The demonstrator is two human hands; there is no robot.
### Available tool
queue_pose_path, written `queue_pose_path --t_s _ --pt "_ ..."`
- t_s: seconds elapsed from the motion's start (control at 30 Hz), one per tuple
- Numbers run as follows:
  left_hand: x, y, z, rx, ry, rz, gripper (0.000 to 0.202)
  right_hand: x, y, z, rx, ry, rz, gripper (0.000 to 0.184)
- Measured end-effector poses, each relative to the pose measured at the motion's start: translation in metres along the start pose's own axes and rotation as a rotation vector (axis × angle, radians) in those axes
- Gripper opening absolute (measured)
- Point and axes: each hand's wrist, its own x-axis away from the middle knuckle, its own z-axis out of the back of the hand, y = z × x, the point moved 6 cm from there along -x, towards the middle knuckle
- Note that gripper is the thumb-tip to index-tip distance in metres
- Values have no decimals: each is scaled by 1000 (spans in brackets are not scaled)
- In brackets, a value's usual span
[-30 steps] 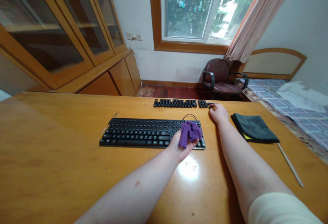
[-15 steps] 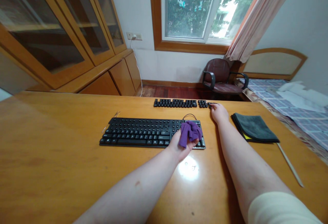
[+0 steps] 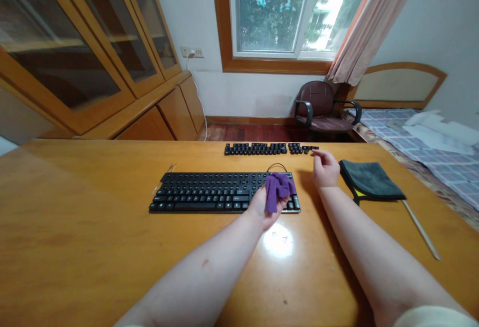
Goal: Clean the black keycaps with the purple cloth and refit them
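Note:
My left hand (image 3: 264, 208) is closed around a bunched purple cloth (image 3: 277, 191), held above the right end of a black keyboard (image 3: 202, 206). The keyboard's lower rows carry keycaps, while its upper rows show bare key mounts. Loose black keycaps (image 3: 256, 149) stand in rows along the table's far edge. Just in front of their right end is my right hand (image 3: 326, 168), fingers curled in with the fingertips together. Whether anything small sits between those fingertips is hidden.
A folded dark grey cloth (image 3: 374, 180) with a yellow patch lies to the right on the wooden table (image 3: 93, 227). A thin pale stick (image 3: 421, 230) extends from it. Behind the keyboard loops its cable (image 3: 277, 164). An armchair (image 3: 318, 102) stands beyond the table.
My right hand has drawn back from the right end of the keycap rows toward me, uncovering keycaps there. My left hand still holds the purple cloth over the keyboard. The view has shifted slightly.

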Motion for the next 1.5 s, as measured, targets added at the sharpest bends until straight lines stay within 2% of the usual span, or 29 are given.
queue_pose_path --t_s 0.07,0.13,0.23,0.33,0.4,0.5,0.6,0.67,0.77,0.83,0.9,1.03,1.17,1.27,1.5 --pt "0 0 -3 22 -38 0 12 25 -27 9 -199 -15 -26 28" --pt "0 -1 -4 11 -66 -2 13 51 -55 12 -307 -127 -53 28" --pt "0 -1 -2 -56 -59 -7 15 81 -84 16 -316 -251 -22 26" --pt "1 -1 -1 -91 -64 5 16 97 -94 18 -276 -272 125 28" --pt "2 -1 -2 -103 -74 20 17 101 -91 14 -233 -294 171 34" --pt "2 -2 -3 -120 -83 22 18 100 -79 5 -217 -327 119 42" --pt "2 -1 0 -147 -31 -33 12 99 -76 1 -213 -377 91 27" --pt "1 -1 2 -209 -18 -87 6 98 -75 7 -223 -320 74 14" --pt "3 -2 -4 -353 -129 -154 14 97 -76 19 -267 -210 93 5" --pt "6 -3 -9 -412 -211 -169 20 98 -78 23 -288 -196 133 2" --pt "9 -2 -12 -417 -234 -175 24 99 -80 23 -301 -208 162 4" --pt "11 -1 -13 -419 -202 -195 23 98 -83 21 -307 -226 177 5" --pt "8 -4 -7 -407 -107 -197 27 97 -80 23 -289 -174 146 8" --pt "6 -7 -5 -372 -92 -178 32 97 -80 24 -297 -151 161 12" --pt "6 -7 -3 -389 -74 -112 23 96 -78 14 -374 -261 122 27"
